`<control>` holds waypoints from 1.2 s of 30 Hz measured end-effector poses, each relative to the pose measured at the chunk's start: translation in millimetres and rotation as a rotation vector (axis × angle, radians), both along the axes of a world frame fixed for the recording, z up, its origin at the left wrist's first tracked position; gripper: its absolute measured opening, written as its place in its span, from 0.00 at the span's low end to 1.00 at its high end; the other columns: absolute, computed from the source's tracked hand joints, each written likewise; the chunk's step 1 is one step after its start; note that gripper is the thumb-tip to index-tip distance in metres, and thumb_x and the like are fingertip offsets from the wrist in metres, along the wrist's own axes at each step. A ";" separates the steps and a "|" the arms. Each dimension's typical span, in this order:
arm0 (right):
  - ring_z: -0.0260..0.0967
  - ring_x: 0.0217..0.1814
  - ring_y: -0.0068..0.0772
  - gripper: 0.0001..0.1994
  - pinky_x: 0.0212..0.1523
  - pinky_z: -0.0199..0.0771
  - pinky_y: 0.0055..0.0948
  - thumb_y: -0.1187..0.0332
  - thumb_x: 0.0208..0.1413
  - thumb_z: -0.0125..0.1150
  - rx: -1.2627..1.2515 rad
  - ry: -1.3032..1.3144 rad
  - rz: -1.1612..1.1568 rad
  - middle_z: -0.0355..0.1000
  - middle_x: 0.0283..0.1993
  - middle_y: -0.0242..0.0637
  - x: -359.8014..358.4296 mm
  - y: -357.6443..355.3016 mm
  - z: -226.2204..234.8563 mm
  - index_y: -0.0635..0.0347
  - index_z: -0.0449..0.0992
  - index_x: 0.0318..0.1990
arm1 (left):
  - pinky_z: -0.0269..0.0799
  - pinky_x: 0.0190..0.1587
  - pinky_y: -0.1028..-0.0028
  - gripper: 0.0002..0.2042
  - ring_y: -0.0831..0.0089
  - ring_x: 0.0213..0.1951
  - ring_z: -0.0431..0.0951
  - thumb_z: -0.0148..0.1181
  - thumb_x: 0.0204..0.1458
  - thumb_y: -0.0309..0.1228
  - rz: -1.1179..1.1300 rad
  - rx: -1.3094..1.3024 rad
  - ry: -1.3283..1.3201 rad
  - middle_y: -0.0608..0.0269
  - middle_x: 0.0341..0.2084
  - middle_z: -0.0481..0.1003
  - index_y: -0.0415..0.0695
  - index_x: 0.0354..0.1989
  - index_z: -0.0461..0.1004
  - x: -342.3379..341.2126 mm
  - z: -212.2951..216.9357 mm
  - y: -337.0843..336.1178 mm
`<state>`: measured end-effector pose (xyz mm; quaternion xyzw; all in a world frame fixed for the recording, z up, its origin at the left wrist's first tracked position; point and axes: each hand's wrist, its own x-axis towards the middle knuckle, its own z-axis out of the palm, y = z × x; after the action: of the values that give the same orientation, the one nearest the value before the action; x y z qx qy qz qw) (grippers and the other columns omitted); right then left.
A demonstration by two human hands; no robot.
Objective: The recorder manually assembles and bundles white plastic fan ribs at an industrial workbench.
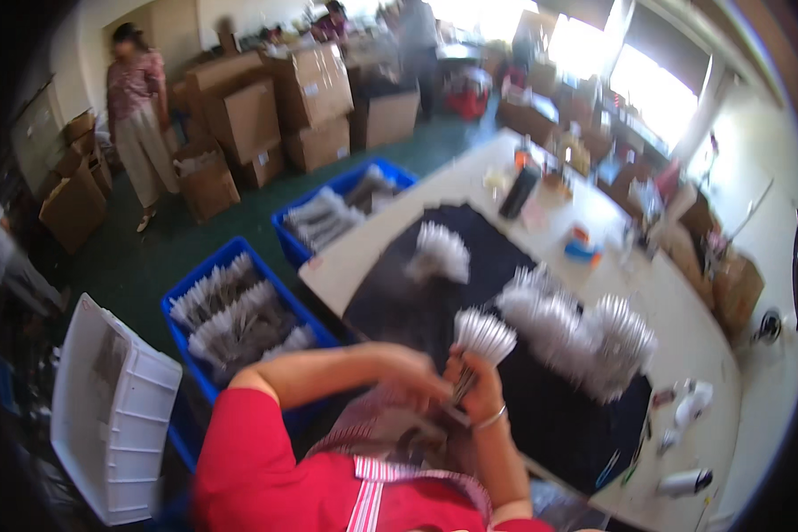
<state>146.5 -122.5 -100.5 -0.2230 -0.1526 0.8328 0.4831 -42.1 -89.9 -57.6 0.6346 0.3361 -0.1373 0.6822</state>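
Note:
My right hand (481, 387), with a bracelet on its wrist, is closed around a bundle of slim pieces (486, 337). Their white ends fan out above my fist, and thin greyish shafts run down below it; I cannot make out their exact kind. My left hand (421, 374) reaches across beside the lower end of the bundle, its fingers smeared by motion. Similar white-ended bundles (576, 332) lie heaped on a dark cloth (399, 306) to the right. Another bundle (442, 252) rests farther back on the cloth.
Blue crates (239, 310) of similar bundles stand left of the pale table (541, 160). A white bin (115, 408) sits tilted at far left. Scissors (607, 468) and a white bottle (684, 481) lie near the right edge. Cardboard boxes (306, 89) and a standing person (137, 115) are behind.

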 end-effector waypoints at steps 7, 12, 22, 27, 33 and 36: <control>0.61 0.24 0.24 0.13 0.24 0.63 0.23 0.71 0.51 0.55 -0.128 -0.056 -0.087 0.65 0.25 0.34 12.9 -10.1 -12.3 0.70 0.69 0.43 | 0.70 0.47 0.69 0.53 0.61 0.45 0.73 0.75 0.27 0.52 0.790 1.115 0.169 0.44 0.44 0.71 0.25 0.57 0.55 -22.8 -33.0 150.9; 0.64 0.25 0.24 0.11 0.23 0.65 0.23 0.76 0.46 0.59 -0.128 -0.041 -0.174 0.68 0.27 0.35 8.5 -24.8 -20.7 0.70 0.71 0.39 | 0.53 0.61 0.57 0.67 0.52 0.61 0.60 0.69 0.25 0.63 0.626 1.178 0.853 0.40 0.59 0.59 0.32 0.66 0.35 14.9 -52.8 185.6; 0.65 0.24 0.24 0.11 0.22 0.65 0.23 0.78 0.45 0.59 -0.124 -0.111 -0.204 0.70 0.29 0.37 27.2 -3.8 -29.2 0.68 0.72 0.38 | 0.68 0.53 0.64 0.38 0.51 0.48 0.74 0.68 0.37 0.37 0.582 1.178 0.777 0.41 0.45 0.73 0.30 0.54 0.53 11.7 -74.0 234.4; 0.65 0.21 0.25 0.13 0.22 0.65 0.24 0.70 0.45 0.61 -0.098 -0.275 -0.056 0.69 0.25 0.34 18.1 4.7 -37.1 0.67 0.72 0.39 | 0.73 0.47 0.64 0.33 0.54 0.44 0.76 0.65 0.33 0.27 0.814 1.085 0.589 0.41 0.42 0.74 0.31 0.53 0.63 -9.6 -68.7 245.0; 0.66 0.24 0.29 0.09 0.23 0.67 0.26 0.74 0.47 0.56 -0.098 -0.254 0.025 0.69 0.26 0.36 -3.3 13.9 -40.3 0.67 0.72 0.37 | 0.77 0.28 0.66 0.11 0.67 0.25 0.79 0.65 0.34 0.29 1.114 0.694 0.390 0.51 0.24 0.77 0.38 0.29 0.77 -97.3 -125.1 274.6; 0.66 0.25 0.30 0.08 0.23 0.66 0.27 0.74 0.48 0.56 -0.090 -0.277 -0.024 0.70 0.27 0.37 7.5 13.1 -34.6 0.67 0.72 0.36 | 0.68 0.21 0.67 0.12 0.68 0.24 0.74 0.64 0.32 0.24 1.215 0.512 0.184 0.56 0.20 0.73 0.35 0.29 0.74 -67.0 -72.5 244.8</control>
<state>154.0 -109.4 -135.1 -0.3591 -0.1775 0.7942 0.4570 -109.1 154.9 -130.1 0.4601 0.7128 0.3020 0.4347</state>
